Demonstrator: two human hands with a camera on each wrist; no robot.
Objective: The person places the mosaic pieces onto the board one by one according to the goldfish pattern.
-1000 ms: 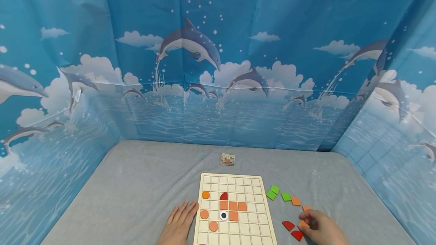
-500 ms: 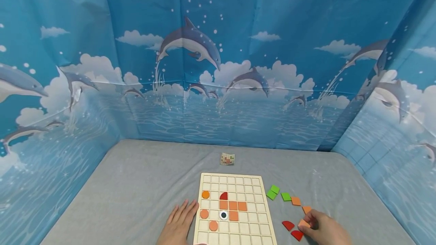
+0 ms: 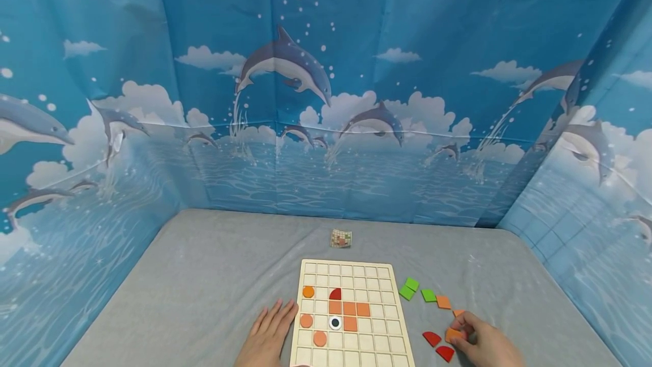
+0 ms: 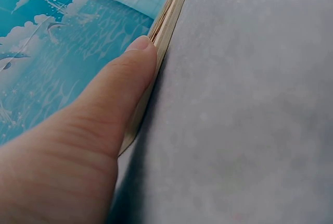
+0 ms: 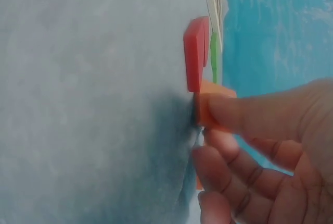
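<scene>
Right hand (image 3: pixel 484 341), lower right of the head view: thumb and fingers together on an orange square tile (image 3: pixel 453 335), pinched by its edges. Tile is flat, matte, thin slab. Remaining fingers curl loosely below it in the right wrist view. Can't tell if the tile is clear of the cloth.

Just left of the grip: two red quarter-circle pieces (image 3: pixel 431 338), flat faces, thick straight-cut edges, near each other. Just above the grip: another orange tile (image 3: pixel 458 314), partly behind the fingers. Up and left from there: one more orange square (image 3: pixel 443 302) just beside a green tile (image 3: pixel 428 295), then two more green squares (image 3: pixel 409 288) touching.

Left hand (image 3: pixel 270 336), bottom centre-left: fingers straight, a little spread, palm down on the cloth, no grasp. Thumb rests on the edge of the board (image 3: pixel 389 341) in the left wrist view.

Board is pale, wood-like, rectangular, raised grid lines around square cells; bottom cut off by the frame. On it: three orange discs (image 3: pixel 306 320) at left, a red quarter-circle (image 3: pixel 335 294), four orange squares (image 3: pixel 348 308), one white disc with black centre (image 3: pixel 335 323).

Above the board: small printed grid card (image 3: pixel 340 238), slightly curled. Under everything, grey, soft-looking, lightly wrinkled cloth (image 3: pixel 229 276). Behind: creased blue dolphin-print curtain (image 3: pixel 326 174).
</scene>
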